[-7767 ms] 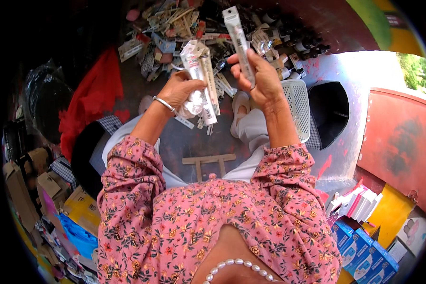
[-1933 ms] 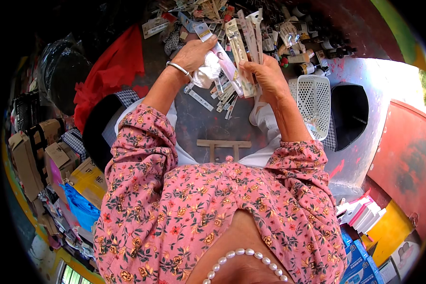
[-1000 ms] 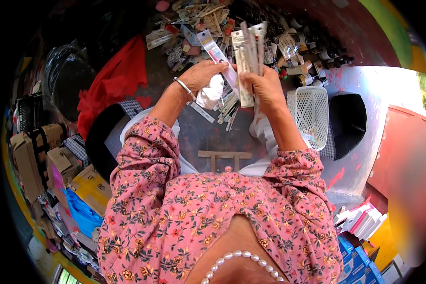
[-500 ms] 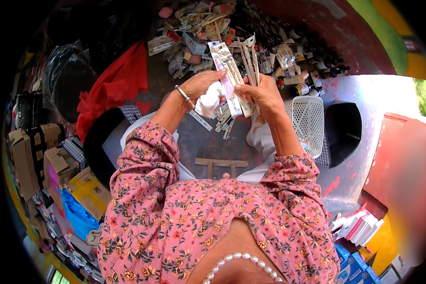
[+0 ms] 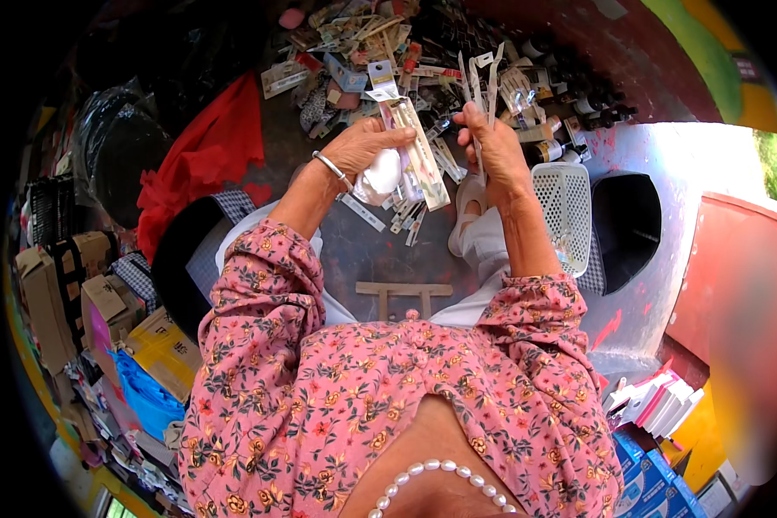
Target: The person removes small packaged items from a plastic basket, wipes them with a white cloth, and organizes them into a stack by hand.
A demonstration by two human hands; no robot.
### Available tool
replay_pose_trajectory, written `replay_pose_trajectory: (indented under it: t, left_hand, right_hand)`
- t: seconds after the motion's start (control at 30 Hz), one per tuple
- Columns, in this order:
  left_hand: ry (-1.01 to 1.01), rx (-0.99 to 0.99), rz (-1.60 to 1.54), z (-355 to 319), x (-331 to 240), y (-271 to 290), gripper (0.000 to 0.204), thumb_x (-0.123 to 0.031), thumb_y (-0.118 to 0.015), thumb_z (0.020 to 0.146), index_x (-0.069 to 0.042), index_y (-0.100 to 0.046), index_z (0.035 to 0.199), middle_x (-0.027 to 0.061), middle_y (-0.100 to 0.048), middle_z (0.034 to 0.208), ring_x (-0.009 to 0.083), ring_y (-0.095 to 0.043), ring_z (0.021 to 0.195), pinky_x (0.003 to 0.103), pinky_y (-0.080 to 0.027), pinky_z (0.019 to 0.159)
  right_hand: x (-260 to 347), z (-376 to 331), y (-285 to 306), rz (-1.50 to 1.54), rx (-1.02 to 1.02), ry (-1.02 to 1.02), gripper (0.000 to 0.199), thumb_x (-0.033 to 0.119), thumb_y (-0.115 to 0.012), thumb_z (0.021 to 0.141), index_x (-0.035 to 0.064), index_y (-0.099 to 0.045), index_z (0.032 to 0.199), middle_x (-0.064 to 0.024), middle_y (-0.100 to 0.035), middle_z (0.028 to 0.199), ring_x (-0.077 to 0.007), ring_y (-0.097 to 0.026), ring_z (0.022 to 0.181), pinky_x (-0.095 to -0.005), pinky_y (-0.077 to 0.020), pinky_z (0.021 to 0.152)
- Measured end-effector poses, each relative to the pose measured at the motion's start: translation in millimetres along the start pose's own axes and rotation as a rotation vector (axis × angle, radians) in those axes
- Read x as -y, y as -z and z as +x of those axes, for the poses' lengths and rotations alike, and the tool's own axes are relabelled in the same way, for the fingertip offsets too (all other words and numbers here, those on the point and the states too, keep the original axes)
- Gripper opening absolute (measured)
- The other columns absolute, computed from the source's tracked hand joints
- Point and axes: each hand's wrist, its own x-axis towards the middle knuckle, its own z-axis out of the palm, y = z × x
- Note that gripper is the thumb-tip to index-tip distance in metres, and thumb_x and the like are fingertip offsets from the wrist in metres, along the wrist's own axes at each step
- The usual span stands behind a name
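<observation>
My left hand (image 5: 360, 150) grips a few slim, flat packages (image 5: 422, 166) with hanging tabs, one cream and another lilac and white. A crumpled white wad (image 5: 378, 178), perhaps a cloth or tissue, is tucked under the fingers of that same hand. To the right and a little apart, my right hand (image 5: 499, 157) is closed around several thin, pale strip-like packages (image 5: 492, 82) that stick up past the fingers. Their exact kind is too small to make out. Below the hands, more narrow pale packages (image 5: 409, 223) lie on the dark floor.
Ahead spreads a big heap of small packages (image 5: 363, 39), with dark bottles (image 5: 587, 104) at its right. A white perforated basket (image 5: 563, 186) stands by my right forearm. Red cloth (image 5: 207, 155) and cardboard boxes (image 5: 160, 350) lie left. A wooden stool (image 5: 403, 289) is below.
My hands have drawn apart: the right moved up and right with its thin strips, the left slightly left. One package's white tab now stands up above my left hand.
</observation>
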Motion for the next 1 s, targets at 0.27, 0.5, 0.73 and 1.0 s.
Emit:
replay_pose_trajectory:
  t: [0.27, 0.5, 0.73, 1.0]
  left_hand:
    - [-0.008, 0.033, -0.069, 3, -4, -12, 0.023, -0.022, -0.06, 0.082, -0.002, -0.059, 0.092, 0.0041, -0.063, 0.077, 0.0113, -0.061, 0.063, 0.023, -0.049, 0.056]
    - [-0.066, 0.074, 0.003, 11, 11, 1, 0.036, -0.022, -0.059, 0.083, 0.002, -0.051, 0.109, 0.0082, -0.06, 0.095, 0.0135, -0.06, 0.083, 0.026, -0.049, 0.072]
    - [-0.025, 0.067, -0.013, 9, 11, -4, 0.042, -0.028, -0.056, 0.085, 0.001, -0.048, 0.114, 0.0089, -0.058, 0.101, 0.0145, -0.059, 0.087, 0.027, -0.048, 0.077]
    - [0.022, -0.057, -0.238, 10, 18, -2, 0.026, -0.024, -0.063, 0.08, -0.001, -0.059, 0.09, 0.009, -0.064, 0.081, 0.0177, -0.063, 0.067, 0.029, -0.052, 0.06]
  right_hand:
    - [-33, 9, -22, -0.028, 0.253, 0.156, 0.037, 0.034, -0.041, 0.089, 0.0012, -0.056, 0.097, -0.0044, -0.056, 0.085, -0.0107, -0.05, 0.077, -0.026, -0.0409, 0.067]
    - [-14, -7, -31, 0.023, 0.232, 0.037, 0.024, 0.017, -0.055, 0.084, -0.0026, -0.056, 0.098, -0.0026, -0.058, 0.078, -0.0073, -0.052, 0.066, -0.0217, -0.0418, 0.058]
    - [-18, -2, -30, -0.262, 0.177, 0.213, 0.034, 0.019, -0.056, 0.077, -0.0024, -0.054, 0.104, -0.0105, -0.061, 0.08, -0.016, -0.057, 0.073, -0.0276, -0.0441, 0.063]
    - [-26, 5, -25, -0.403, 0.301, 0.356, 0.066, 0.029, -0.051, 0.082, -0.0016, -0.024, 0.133, -0.0206, -0.059, 0.101, -0.0289, -0.059, 0.089, -0.0334, -0.0449, 0.078]
